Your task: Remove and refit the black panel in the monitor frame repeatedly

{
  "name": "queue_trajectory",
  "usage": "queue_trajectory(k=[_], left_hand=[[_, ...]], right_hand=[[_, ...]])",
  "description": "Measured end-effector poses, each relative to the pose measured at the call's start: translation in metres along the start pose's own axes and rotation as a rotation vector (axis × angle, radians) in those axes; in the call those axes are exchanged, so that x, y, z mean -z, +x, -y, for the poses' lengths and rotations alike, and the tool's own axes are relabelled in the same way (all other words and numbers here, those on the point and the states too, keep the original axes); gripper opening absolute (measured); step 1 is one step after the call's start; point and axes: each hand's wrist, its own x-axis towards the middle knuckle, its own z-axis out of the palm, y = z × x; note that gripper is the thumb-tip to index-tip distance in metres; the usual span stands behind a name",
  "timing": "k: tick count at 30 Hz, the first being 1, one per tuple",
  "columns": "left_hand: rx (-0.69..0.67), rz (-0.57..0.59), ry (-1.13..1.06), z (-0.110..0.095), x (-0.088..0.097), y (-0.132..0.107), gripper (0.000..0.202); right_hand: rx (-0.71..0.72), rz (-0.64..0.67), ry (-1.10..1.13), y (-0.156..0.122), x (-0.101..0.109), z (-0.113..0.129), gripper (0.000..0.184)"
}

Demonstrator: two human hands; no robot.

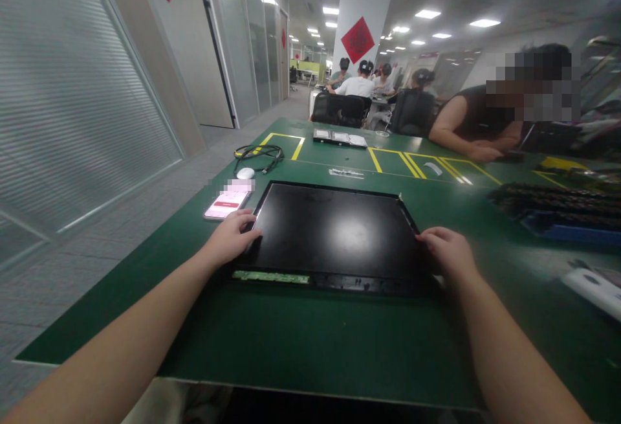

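A black flat display panel (334,230) lies face up on the green table mat (310,340), with a narrow green circuit strip (270,277) along its near edge. My left hand (231,237) grips the panel's left edge, fingers curled over it. My right hand (449,250) holds the right edge the same way, fingers bent onto the frame. Both forearms reach in from the bottom of the view.
A phone (226,204) with a lit screen lies left of the panel, a white mouse (245,173) and black cable (259,154) beyond it. Trays of dark parts (557,207) sit at right. A seated person (490,123) leans on the table's far right; others sit farther back.
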Motion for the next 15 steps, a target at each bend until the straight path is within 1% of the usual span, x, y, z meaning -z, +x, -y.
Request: queue_trajectory(k=[4,8,10,15], left_hand=[[0.017,-0.010,-0.035,-0.001,0.000,0.001,0.037],[0.031,-0.037,-0.008,-0.002,0.000,0.002,0.030],[0.040,-0.044,-0.008,-0.001,0.001,0.002,0.031],[0.028,-0.039,0.007,0.000,0.001,0.003,0.034]], right_hand=[[-0.012,0.019,-0.049,0.000,-0.002,0.001,0.022],[-0.006,0.040,0.000,0.004,-0.004,-0.004,0.021],[0.001,0.055,0.013,0.006,-0.004,-0.008,0.022],[0.045,0.059,-0.045,0.011,-0.004,-0.017,0.023]])
